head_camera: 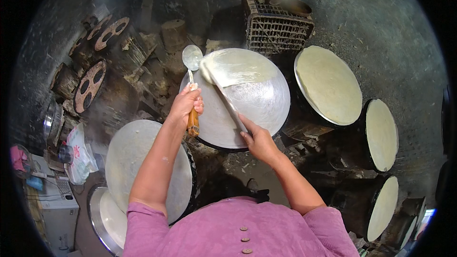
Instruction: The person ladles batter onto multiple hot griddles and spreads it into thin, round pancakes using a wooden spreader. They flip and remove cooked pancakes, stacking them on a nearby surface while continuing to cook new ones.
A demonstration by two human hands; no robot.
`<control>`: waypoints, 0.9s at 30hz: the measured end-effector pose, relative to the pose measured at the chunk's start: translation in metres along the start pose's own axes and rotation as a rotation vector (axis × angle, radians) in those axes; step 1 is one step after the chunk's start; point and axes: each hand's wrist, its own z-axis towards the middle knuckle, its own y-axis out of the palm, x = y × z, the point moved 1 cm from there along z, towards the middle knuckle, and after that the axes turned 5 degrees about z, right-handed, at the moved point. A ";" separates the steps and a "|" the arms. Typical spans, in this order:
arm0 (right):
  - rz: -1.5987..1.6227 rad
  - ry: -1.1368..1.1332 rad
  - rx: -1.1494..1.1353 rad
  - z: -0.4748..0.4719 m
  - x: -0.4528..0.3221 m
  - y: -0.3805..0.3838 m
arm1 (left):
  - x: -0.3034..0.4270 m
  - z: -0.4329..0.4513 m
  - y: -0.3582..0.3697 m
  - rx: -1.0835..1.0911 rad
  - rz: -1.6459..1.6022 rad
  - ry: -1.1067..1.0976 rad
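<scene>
My left hand [186, 105] grips the wooden handle of a metal ladle [192, 58], whose bowl is at the far left edge of a round metal griddle [250, 105]. My right hand [257, 138] holds a long, thin spreader [230, 103] slantwise over that griddle. The spreader's far end touches pale batter [242, 66], which covers part of the griddle's far half in a streaky layer. Below my left forearm lies another round griddle [148, 164] with a thin whitish film. Beside it at the lower left, a metal basin [93, 207] holds white liquid.
Griddles with pale flatbread sheets [328, 85] stand along the right. A grimy plastic crate [280, 32] is beyond the middle griddle. At the left are rusty drums with holed lids [90, 86], wood scraps, a plastic bag [76, 157] and a white box [59, 217].
</scene>
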 end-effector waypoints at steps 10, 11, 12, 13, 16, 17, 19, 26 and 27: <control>0.060 0.008 -0.004 -0.011 -0.003 0.012 | 0.001 0.004 0.003 0.038 -0.037 -0.015; 0.056 0.049 -0.051 -0.007 -0.016 0.004 | 0.004 0.003 0.001 0.037 -0.042 -0.011; 0.057 0.145 0.016 -0.002 -0.021 -0.005 | 0.006 0.000 0.000 0.036 -0.051 -0.010; 0.054 0.101 0.131 0.005 -0.014 -0.013 | 0.007 -0.001 0.000 0.029 -0.063 -0.012; -0.092 0.049 0.175 0.032 0.017 -0.024 | 0.007 0.005 0.002 0.047 -0.065 -0.012; -0.120 0.085 0.069 0.037 0.015 -0.022 | 0.007 0.005 0.003 0.035 -0.072 -0.009; -0.003 -0.021 -0.140 0.034 0.003 -0.017 | 0.005 0.002 -0.001 0.020 -0.088 0.000; -0.181 -0.094 0.229 0.078 0.044 -0.058 | 0.007 -0.014 -0.002 0.036 -0.132 -0.013; -0.242 0.061 0.059 0.079 0.027 -0.053 | 0.006 -0.014 -0.003 0.042 -0.144 -0.015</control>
